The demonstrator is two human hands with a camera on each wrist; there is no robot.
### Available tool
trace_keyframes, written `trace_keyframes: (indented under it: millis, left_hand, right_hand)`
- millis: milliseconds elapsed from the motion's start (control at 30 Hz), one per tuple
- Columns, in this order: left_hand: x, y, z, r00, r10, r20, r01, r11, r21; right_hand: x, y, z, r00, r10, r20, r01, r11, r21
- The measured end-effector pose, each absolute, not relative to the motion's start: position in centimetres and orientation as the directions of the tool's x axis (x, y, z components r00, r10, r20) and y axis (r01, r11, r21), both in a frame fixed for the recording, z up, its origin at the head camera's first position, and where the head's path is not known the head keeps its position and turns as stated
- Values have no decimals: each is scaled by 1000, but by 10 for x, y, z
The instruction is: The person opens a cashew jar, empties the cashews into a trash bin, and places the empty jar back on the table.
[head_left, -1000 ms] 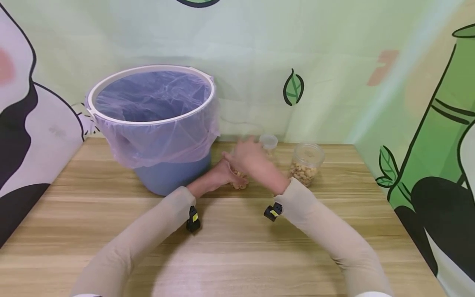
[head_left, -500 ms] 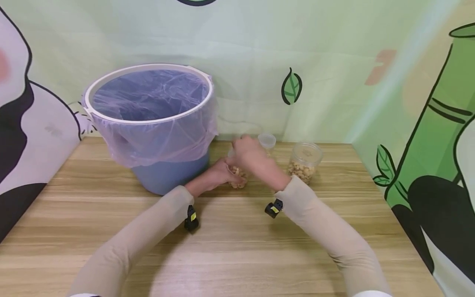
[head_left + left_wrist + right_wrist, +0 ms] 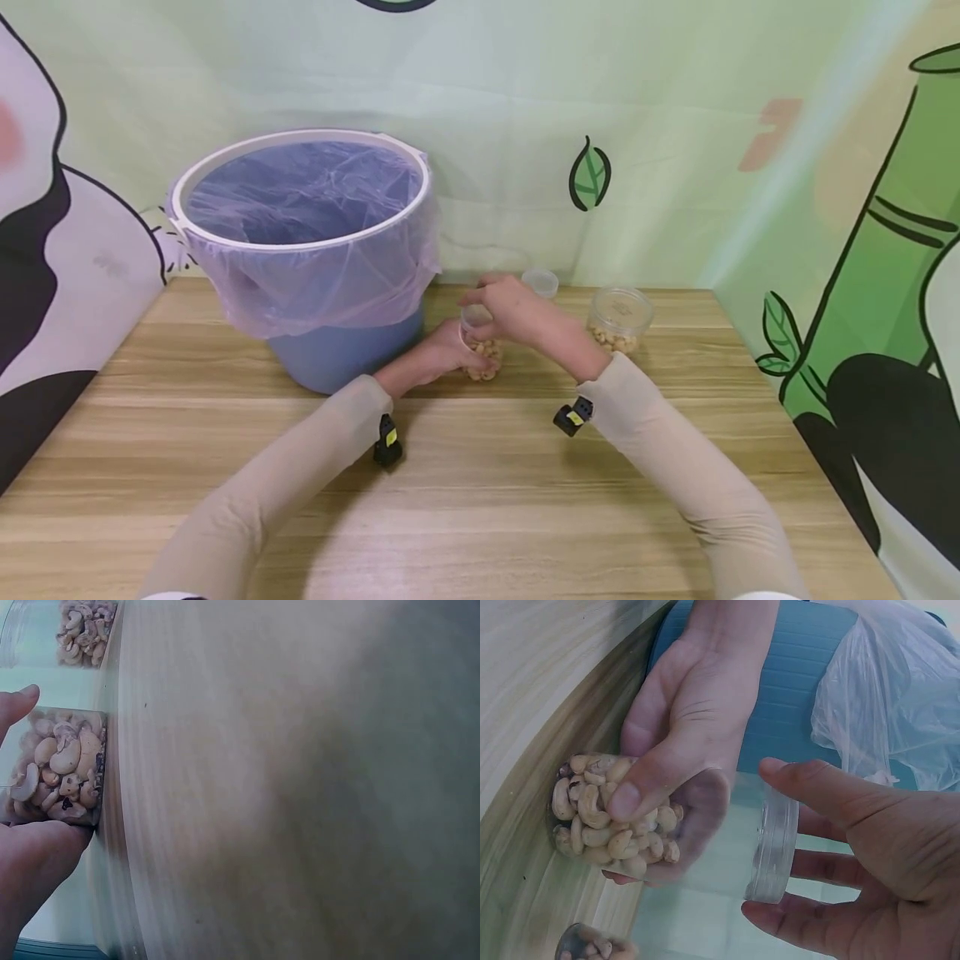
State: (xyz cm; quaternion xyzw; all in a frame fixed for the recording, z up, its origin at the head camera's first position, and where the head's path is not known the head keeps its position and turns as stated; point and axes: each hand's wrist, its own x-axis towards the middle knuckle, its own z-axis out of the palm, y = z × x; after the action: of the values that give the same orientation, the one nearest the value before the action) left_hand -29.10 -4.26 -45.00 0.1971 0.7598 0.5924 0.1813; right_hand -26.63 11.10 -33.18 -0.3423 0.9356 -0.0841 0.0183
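A clear plastic jar (image 3: 596, 825) of cashews stands upright on the table in front of the bin. My left hand (image 3: 442, 350) grips its lower body, the thumb (image 3: 626, 799) lying across the cashews. In the left wrist view, cashews (image 3: 66, 761) show between thumb and fingers. At the jar's top is a clear screw lid (image 3: 774, 847). My right hand (image 3: 517, 312) holds this lid by its rim, thumb on one side and fingertips on the other, as the right wrist view shows. The lid sits on the jar mouth; whether it is tight I cannot tell.
A blue bin (image 3: 345, 358) with a pinkish liner bag (image 3: 322, 292) stands left of the jar. To the right is a wider lidded jar (image 3: 621, 312) of cashews. Behind my right hand stands a smaller jar with a translucent lid (image 3: 540, 283). A patterned cloth backdrop (image 3: 510, 167) hangs behind.
My right hand, blurred over the jar top before, now has its fingers spread round the lid, its wrist shifted right. The left hand keeps its grip on the jar.
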Motion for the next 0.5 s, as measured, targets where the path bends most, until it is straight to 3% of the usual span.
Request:
trace_keyframes:
  millis: [100, 200, 367, 500]
  left_hand:
    - [-292, -42, -450, -858, 511, -55, 76, 232, 970]
    - [-291, -42, -451, -857, 511, -66, 63, 231, 971]
    - [-291, -43, -452, -839, 540, -61, 30, 158, 987]
    - [-291, -43, -451, -821, 570, -45, 18, 104, 994]
  right_hand:
    - [-266, 112, -331, -771, -637, 4, -625, 755, -195]
    - [-263, 110, -329, -819, -573, -39, -553, 805, -216]
    - [-256, 96, -326, -944, -318, -90, -299, 937, -178]
    - [-250, 79, -326, -983, -150, -104, -142, 987, -80]
